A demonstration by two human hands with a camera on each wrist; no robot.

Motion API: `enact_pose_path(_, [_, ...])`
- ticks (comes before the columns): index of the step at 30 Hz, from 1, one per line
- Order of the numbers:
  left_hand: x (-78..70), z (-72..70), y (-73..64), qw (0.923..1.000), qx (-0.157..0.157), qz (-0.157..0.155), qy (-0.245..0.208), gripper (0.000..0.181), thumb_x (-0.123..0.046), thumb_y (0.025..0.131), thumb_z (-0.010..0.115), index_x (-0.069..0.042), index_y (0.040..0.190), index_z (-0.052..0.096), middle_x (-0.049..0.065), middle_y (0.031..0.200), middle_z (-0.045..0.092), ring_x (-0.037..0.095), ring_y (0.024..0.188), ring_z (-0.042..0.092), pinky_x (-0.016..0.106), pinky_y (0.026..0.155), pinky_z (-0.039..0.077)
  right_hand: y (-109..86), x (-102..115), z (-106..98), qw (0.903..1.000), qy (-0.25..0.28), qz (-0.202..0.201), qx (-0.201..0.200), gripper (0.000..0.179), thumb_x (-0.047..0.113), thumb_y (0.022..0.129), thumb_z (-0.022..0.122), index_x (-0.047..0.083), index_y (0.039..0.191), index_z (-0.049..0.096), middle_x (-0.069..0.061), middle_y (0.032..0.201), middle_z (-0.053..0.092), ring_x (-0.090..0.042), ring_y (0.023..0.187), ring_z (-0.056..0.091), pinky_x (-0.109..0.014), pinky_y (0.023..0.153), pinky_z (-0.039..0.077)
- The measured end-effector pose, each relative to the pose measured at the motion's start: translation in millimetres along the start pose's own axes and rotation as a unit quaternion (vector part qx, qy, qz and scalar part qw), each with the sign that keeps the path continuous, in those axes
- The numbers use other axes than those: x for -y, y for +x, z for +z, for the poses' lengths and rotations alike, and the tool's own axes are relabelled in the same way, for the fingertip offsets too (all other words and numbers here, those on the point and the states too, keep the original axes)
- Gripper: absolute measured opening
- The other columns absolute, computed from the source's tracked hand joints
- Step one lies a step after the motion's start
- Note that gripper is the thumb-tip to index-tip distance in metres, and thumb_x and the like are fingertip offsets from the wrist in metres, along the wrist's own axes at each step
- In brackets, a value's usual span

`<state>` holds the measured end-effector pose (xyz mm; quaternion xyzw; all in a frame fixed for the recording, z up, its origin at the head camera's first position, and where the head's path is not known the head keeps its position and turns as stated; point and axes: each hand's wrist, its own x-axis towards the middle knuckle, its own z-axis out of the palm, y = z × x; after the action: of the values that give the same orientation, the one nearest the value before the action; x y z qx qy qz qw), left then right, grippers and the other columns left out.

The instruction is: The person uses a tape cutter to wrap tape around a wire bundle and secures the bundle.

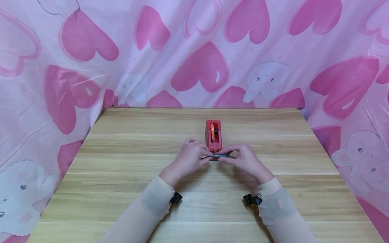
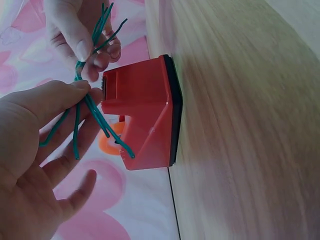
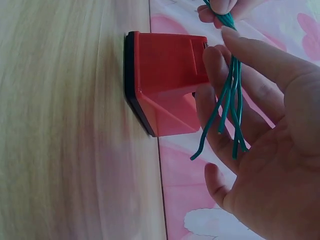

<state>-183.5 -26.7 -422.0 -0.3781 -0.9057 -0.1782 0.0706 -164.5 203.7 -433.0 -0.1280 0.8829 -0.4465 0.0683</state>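
Note:
A small bundle of thin green wires [image 2: 79, 71] is stretched between the two hands, its loose ends fanning out on both sides. My left hand [image 1: 192, 154] pinches one side of it between thumb and forefinger. My right hand [image 1: 243, 159] pinches the other side the same way, and the loose wire ends [image 3: 231, 100] hang past its palm. Just behind the fingertips stands a red tape dispenser [image 1: 214, 135] with an orange tape roll [image 1: 212, 131]. Its toothed cutting edge faces the hands, close to the bundle. A brownish band shows around the bundle's middle in the left wrist view.
The dispenser stands on a wood-grain table [image 1: 130, 148]. A pink curtain [image 1: 200, 98] with hearts and white animals hangs behind the table and along both sides. Black devices [image 1: 252, 199] are strapped to both wrists over the light sleeves.

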Motion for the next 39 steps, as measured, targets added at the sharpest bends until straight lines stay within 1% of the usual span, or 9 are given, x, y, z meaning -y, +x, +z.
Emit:
enact_pose_path(6, [2.0, 3.0, -2.0, 0.9941, -0.051, 0.071, 0.065, 0.012, -0.031, 0.082, 0.076, -0.027, 0.092, 0.078, -0.014, 0.091, 0.072, 0.007, 0.093, 0.062, 0.038, 0.1, 0.039, -1.3, -1.2, 0.0, 0.9999, -0.006, 0.013, 0.008, 0.01, 0.035, 0.08, 0.077, 0.036, 0.089, 0.075, 0.014, 0.094, 0.072, -0.015, 0.09, 0.061, -0.035, 0.077, 0.045])
enact_pose_path(10, [2.2, 1.6, -1.3, 0.9896, -0.075, 0.094, 0.079, 0.011, -0.029, 0.08, 0.077, -0.027, 0.091, 0.078, -0.013, 0.09, 0.072, 0.009, 0.091, 0.06, 0.037, 0.099, 0.039, -0.2, 0.1, -0.6, 0.9996, -0.018, 0.019, 0.007, 0.009, 0.038, 0.079, 0.077, 0.037, 0.087, 0.074, 0.015, 0.093, 0.071, -0.021, 0.078, 0.055, -0.029, 0.062, 0.041])
enact_pose_path(14, [2.1, -0.2, -0.9, 0.9874, -0.091, 0.1, 0.081, 0.011, -0.029, 0.079, 0.078, -0.027, 0.09, 0.079, -0.012, 0.089, 0.073, 0.009, 0.089, 0.06, 0.038, 0.097, 0.04, 1.6, -0.1, -1.6, 0.9997, -0.011, 0.02, 0.012, 0.015, 0.045, 0.077, 0.077, 0.038, 0.09, 0.074, 0.014, 0.093, 0.072, -0.02, 0.079, 0.055, -0.03, 0.066, 0.043])
enact_pose_path(16, [2.3, 0.0, -1.3, 0.9855, -0.102, 0.106, 0.084, 0.011, -0.028, 0.079, 0.079, -0.027, 0.089, 0.079, -0.012, 0.088, 0.073, 0.009, 0.089, 0.061, 0.039, 0.096, 0.041, 2.6, -1.8, -2.0, 0.9996, -0.001, 0.022, 0.02, 0.019, 0.048, 0.076, 0.076, 0.037, 0.092, 0.074, 0.013, 0.095, 0.072, -0.016, 0.087, 0.058, -0.033, 0.074, 0.044])
enact_pose_path(20, [3.2, 1.7, -2.2, 0.9802, -0.13, 0.121, 0.087, 0.012, -0.025, 0.076, 0.081, -0.026, 0.088, 0.079, -0.011, 0.086, 0.073, 0.011, 0.088, 0.062, 0.04, 0.095, 0.042, 4.2, -6.6, -1.3, 0.9975, 0.048, 0.032, 0.042, 0.024, 0.048, 0.08, 0.072, 0.032, 0.097, 0.075, 0.01, 0.101, 0.072, -0.016, 0.097, 0.061, -0.036, 0.08, 0.047])
enact_pose_path(23, [3.4, 2.3, -2.2, 0.9781, -0.142, 0.126, 0.086, 0.013, -0.024, 0.075, 0.082, -0.024, 0.088, 0.079, -0.01, 0.086, 0.074, 0.011, 0.088, 0.062, 0.039, 0.095, 0.042, 5.1, -9.8, 0.3, 0.9951, 0.075, 0.038, 0.053, 0.025, 0.047, 0.083, 0.07, 0.028, 0.098, 0.075, 0.008, 0.102, 0.073, -0.017, 0.099, 0.062, -0.036, 0.079, 0.048])
enact_pose_path(32, [0.8, -3.1, -2.1, 0.9792, -0.131, 0.123, 0.095, 0.015, -0.026, 0.078, 0.079, -0.024, 0.094, 0.079, -0.01, 0.089, 0.074, 0.011, 0.09, 0.059, 0.038, 0.098, 0.039, 4.6, -8.6, 0.4, 0.995, 0.073, 0.046, 0.05, 0.026, 0.049, 0.077, 0.075, 0.03, 0.095, 0.075, 0.009, 0.108, 0.071, -0.018, 0.107, 0.058, -0.039, 0.089, 0.041])
enact_pose_path(36, [0.8, -2.1, -2.8, 0.9802, -0.137, 0.114, 0.088, 0.016, -0.028, 0.078, 0.08, -0.025, 0.094, 0.078, -0.011, 0.09, 0.074, 0.011, 0.091, 0.059, 0.038, 0.097, 0.039, 3.1, -7.3, 0.0, 0.9946, 0.077, 0.052, 0.047, 0.025, 0.048, 0.076, 0.076, 0.03, 0.094, 0.075, 0.009, 0.11, 0.07, -0.019, 0.104, 0.057, -0.038, 0.085, 0.042])
enact_pose_path(39, [0.6, -1.7, -3.2, 0.9818, -0.143, 0.101, 0.073, 0.018, -0.027, 0.077, 0.081, -0.025, 0.094, 0.078, -0.01, 0.09, 0.075, 0.011, 0.093, 0.059, 0.038, 0.097, 0.039, 2.2, -6.3, 0.1, 0.995, 0.082, 0.041, 0.04, 0.023, 0.046, 0.077, 0.076, 0.03, 0.094, 0.076, 0.009, 0.109, 0.071, -0.018, 0.105, 0.059, -0.04, 0.087, 0.044])
